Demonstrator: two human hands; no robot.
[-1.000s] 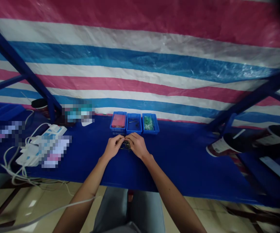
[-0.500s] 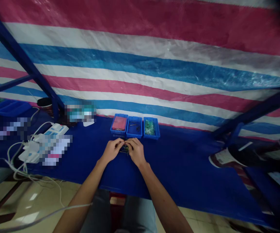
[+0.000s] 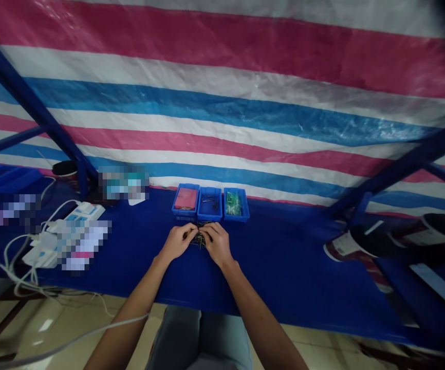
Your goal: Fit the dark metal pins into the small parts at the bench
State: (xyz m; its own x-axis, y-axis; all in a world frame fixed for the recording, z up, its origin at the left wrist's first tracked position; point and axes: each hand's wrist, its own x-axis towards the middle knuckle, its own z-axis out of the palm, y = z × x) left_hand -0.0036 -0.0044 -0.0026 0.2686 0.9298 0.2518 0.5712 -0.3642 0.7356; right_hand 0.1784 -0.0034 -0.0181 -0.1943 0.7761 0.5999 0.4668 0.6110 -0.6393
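My left hand [image 3: 180,240] and my right hand [image 3: 215,240] meet over the blue table, fingertips pinched close together. What lies between the fingertips is too small to make out. Just under and between them sits a small pile of thin dark and yellowish pieces [image 3: 200,240], partly hidden by the fingers. Right behind the hands stand three blue bins in a row: the left bin [image 3: 174,210] holds pink-red flat pieces [image 3: 186,198], the middle bin [image 3: 210,217] a few thin dark parts [image 3: 209,199], the right bin [image 3: 247,211] green pieces in clear plastic [image 3: 233,202].
At the left lie a white power strip [image 3: 91,211] and tangled white cables [image 3: 12,252]. A dark cup [image 3: 65,169] and a blue tray [image 3: 8,177] are farther left. Tubs [image 3: 344,246] stand at the right. Blue frame posts [image 3: 58,136] and a striped sheet [image 3: 222,118] bound the table [image 3: 284,262].
The camera view has shifted slightly, so the bins appear a little lower and to the left. Both hands stay together over the pile, with more of the thin pieces showing between them.
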